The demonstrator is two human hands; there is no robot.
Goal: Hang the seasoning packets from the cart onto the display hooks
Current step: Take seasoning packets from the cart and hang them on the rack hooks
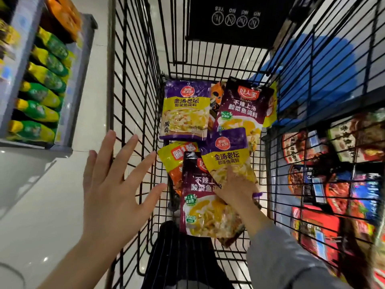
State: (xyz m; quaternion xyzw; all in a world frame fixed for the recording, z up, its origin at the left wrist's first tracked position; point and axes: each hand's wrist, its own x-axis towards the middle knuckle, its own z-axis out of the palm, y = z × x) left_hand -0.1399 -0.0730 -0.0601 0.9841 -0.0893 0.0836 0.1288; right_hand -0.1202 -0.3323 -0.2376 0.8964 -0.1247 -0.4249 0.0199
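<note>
Several packets lie loose in cart; hooks not in my view. My right hand reaches in, fingers on yellow-purple packet atop dark purple packet; whether pinching or just pressing, I cannot tell. My left hand hovers spread, released, by left cart wall. Advice: pinch top packet by one edge, lift clear without dragging neighbour, keep hang-hole end up, left hand ready to steady.

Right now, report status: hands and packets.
Left hand open, outside black wire cart. Right hand on yellow-purple seasoning packet, grip unclear. Nothing hung yet.
</note>
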